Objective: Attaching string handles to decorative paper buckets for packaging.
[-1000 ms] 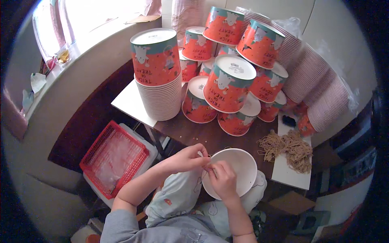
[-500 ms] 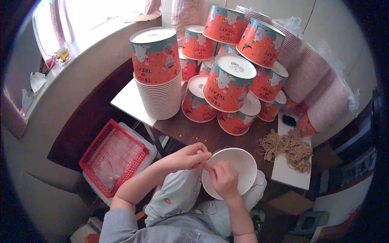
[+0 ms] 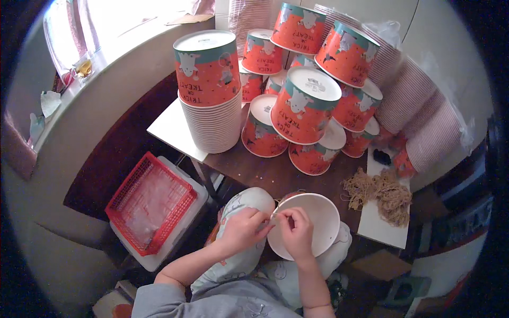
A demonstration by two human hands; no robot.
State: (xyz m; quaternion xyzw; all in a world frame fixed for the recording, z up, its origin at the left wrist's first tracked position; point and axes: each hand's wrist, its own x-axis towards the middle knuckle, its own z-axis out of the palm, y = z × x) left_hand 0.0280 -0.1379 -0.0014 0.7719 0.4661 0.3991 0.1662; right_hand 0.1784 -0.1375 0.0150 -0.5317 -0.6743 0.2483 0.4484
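Table [image 3: 270,178] stands at twelve o'clock. My white bucket [image 3: 324,228] sits at one o'clock. By its nine o'clock edge, my left hand [image 3: 246,229] and right hand [image 3: 297,234] curl their fingers; I can't tell if they grip anything.

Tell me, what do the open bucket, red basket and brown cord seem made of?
Bucket: probably paperboard, perhaps coated; smooth and white inside, with a thin rim. Basket: likely moulded plastic; even, bright red with lattice walls. Cord: perhaps jute or paper twine; matte, tangled strands, exact fibre unclear.
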